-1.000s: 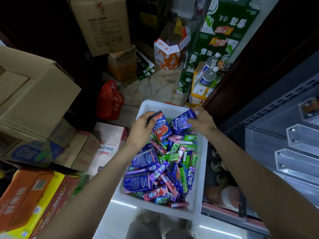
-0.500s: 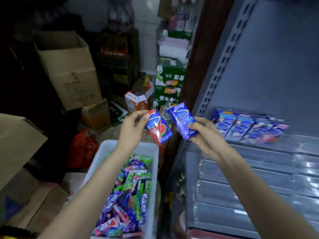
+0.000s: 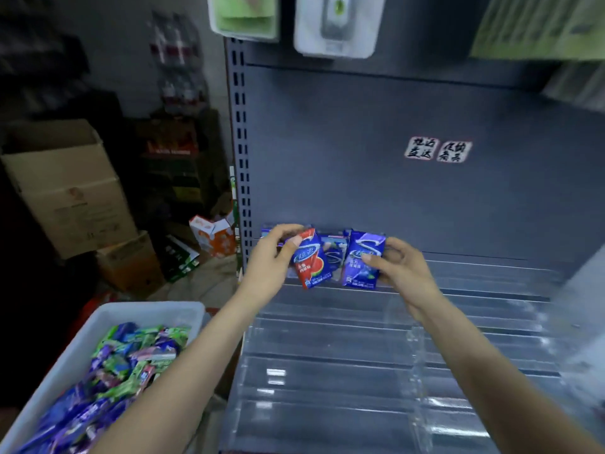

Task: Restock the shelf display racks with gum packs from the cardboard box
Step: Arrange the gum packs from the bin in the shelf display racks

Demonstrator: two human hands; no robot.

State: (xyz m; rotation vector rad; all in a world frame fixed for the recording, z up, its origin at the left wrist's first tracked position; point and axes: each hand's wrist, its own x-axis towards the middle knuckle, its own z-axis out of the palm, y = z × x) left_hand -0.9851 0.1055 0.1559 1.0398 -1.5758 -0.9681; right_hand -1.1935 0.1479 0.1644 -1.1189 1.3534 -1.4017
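My left hand grips a red and blue watermelon gum pack by its upper edge. My right hand pinches a purple gum pack by its right side. Both packs are held upright in front of the top tier of the clear display rack, where a few blue packs stand against the grey back panel. A white bin at lower left holds several loose gum packs in green, purple and pink.
The grey shelf back panel carries two white stickers, with a slotted upright at its left edge. Cardboard boxes and an orange carton stand on the floor to the left. White packaged goods hang above.
Both hands have lifted their packs out of the white bin and carried them right and up to the rack's top tier. The view has swung from the bin to the shelf.
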